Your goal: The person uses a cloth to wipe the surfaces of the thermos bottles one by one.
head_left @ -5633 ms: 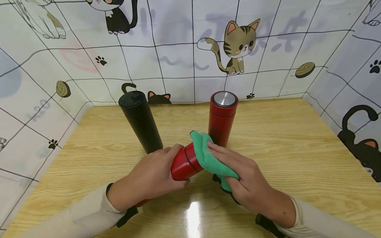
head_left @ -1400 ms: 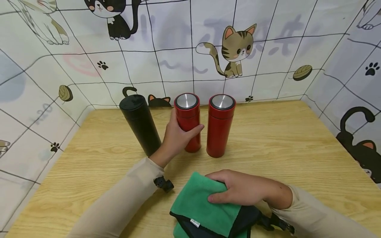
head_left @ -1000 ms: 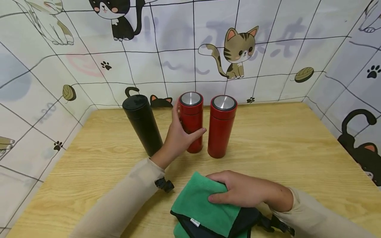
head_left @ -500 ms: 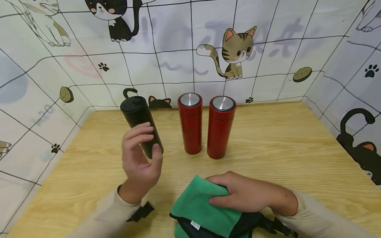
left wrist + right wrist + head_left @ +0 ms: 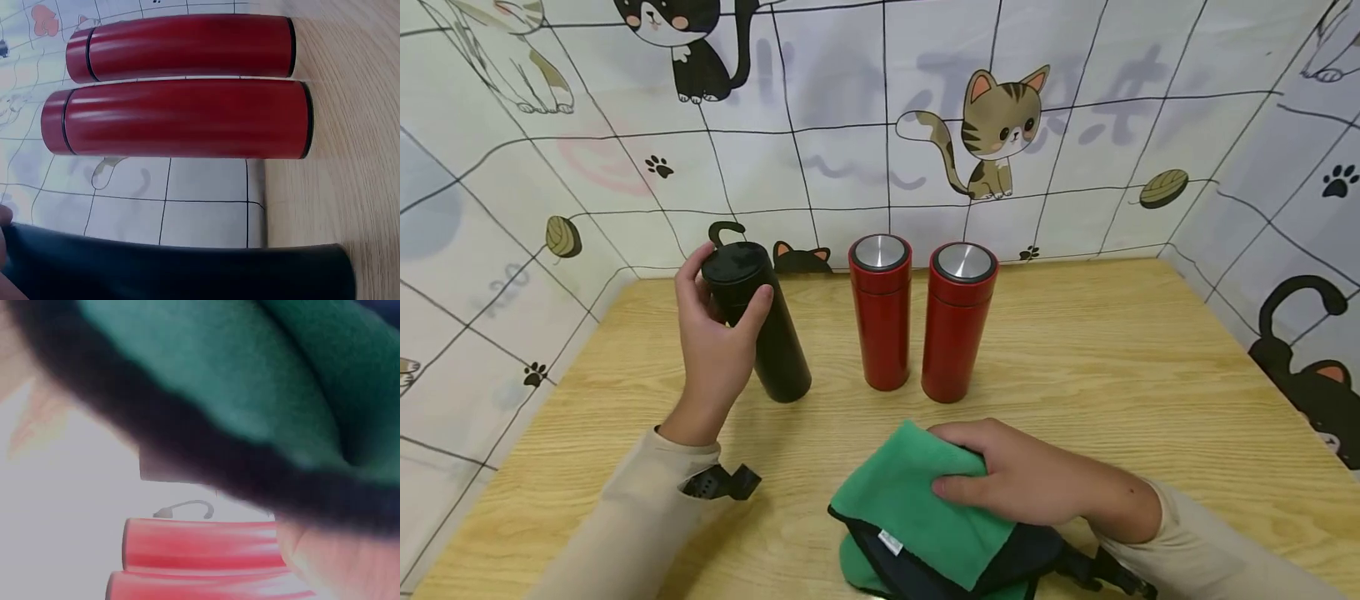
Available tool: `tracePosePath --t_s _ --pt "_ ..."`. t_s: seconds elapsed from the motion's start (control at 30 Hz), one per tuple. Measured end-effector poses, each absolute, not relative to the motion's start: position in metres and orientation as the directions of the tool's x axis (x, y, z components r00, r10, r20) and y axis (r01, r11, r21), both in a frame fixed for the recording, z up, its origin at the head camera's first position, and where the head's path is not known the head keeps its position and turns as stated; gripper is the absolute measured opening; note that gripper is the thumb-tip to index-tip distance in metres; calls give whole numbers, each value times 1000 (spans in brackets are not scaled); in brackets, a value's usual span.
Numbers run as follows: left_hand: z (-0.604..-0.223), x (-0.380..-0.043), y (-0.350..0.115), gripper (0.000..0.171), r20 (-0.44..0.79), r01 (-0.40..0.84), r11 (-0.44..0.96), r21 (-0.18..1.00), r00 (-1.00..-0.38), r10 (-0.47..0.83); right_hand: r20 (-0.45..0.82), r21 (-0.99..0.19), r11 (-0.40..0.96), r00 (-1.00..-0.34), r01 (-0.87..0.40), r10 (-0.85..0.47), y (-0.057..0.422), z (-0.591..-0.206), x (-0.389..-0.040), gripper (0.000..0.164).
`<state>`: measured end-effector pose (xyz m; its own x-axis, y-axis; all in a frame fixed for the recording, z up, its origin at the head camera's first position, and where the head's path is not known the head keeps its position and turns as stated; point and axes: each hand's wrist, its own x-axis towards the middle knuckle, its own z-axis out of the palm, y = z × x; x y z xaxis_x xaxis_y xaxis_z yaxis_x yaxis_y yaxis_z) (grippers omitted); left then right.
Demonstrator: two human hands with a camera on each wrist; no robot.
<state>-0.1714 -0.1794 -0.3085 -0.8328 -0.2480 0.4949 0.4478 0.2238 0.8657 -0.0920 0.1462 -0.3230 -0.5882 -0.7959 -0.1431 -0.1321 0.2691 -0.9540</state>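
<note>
My left hand (image 5: 713, 358) grips the upper part of a black thermos (image 5: 781, 354), fingers round its left side and thumb across its front. The thermos stands on the table, and its body runs along the bottom of the left wrist view. Two red thermoses with silver-topped lids, a left one (image 5: 882, 333) and a right one (image 5: 957, 342), stand upright close together to its right. Near the front, my right hand (image 5: 1045, 483) holds a folded green cloth (image 5: 910, 500) with dark edging, thumb on top; the fingers under the cloth are hidden.
Everything stands on a wood-grain table (image 5: 1112, 358). A white sheet (image 5: 827, 167) printed with cats and grid lines rises behind it and at both sides. A wrist camera (image 5: 722, 482) is strapped to the left wrist.
Earlier my left hand held a red thermos under the cloth, then stood it beside the other one. It has since let go and moved left to the black thermos. The cloth stays in my right hand.
</note>
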Motion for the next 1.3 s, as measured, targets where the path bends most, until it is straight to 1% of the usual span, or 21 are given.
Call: tracePosePath --t_s 0.07,0.2,0.37,0.47,0.53,0.6,0.63,0.73,0.87,0.97,1.07,1.2,1.3 --pt "-310 -172 -180 70 510 463 224 857 -822 -254 -142 -955 274 -631 -116 -763 148 -321 -91 34" --pt "-315 -165 -179 67 582 534 236 812 -773 -254 -106 -951 283 -721 -129 -685 150 -317 -91 43" --pt "-316 -146 -170 65 723 692 209 691 -656 -218 9 -924 308 -820 -225 -573 151 -314 -91 45" --pt "-312 -133 -160 66 782 773 129 622 -602 -161 71 -914 316 -866 -256 -496 148 -314 -89 46" --pt "-309 -123 -153 70 803 802 59 594 -587 -100 114 -913 306 -889 -270 -444 145 -314 -86 46" --pt "-307 -113 -144 73 807 808 -10 589 -589 -27 155 -908 302 -902 -291 -402 143 -314 -84 44" --pt "-306 -109 -140 75 808 807 -38 589 -589 9 177 -906 296 -906 -303 -384 142 -314 -83 43" --pt "-307 -99 -127 74 802 800 -66 596 -588 106 248 -887 302 -912 -350 -328 139 -314 -79 40" --pt "-310 -93 -109 68 796 805 -49 592 -573 198 330 -858 321 -909 -401 -255 136 -312 -74 41" --pt "-313 -93 -97 65 802 819 -44 572 -548 237 392 -834 328 -894 -444 -215 135 -312 -69 43" --pt "-314 -94 -89 63 817 837 -37 547 -523 245 458 -808 305 -863 -504 -213 134 -313 -66 46" --pt "-316 -95 -83 62 831 852 -18 524 -506 230 533 -778 208 -798 -593 -281 132 -316 -65 52" --pt "-318 -96 -81 62 841 862 -15 507 -491 230 580 -746 162 -751 -645 -315 131 -318 -67 56"
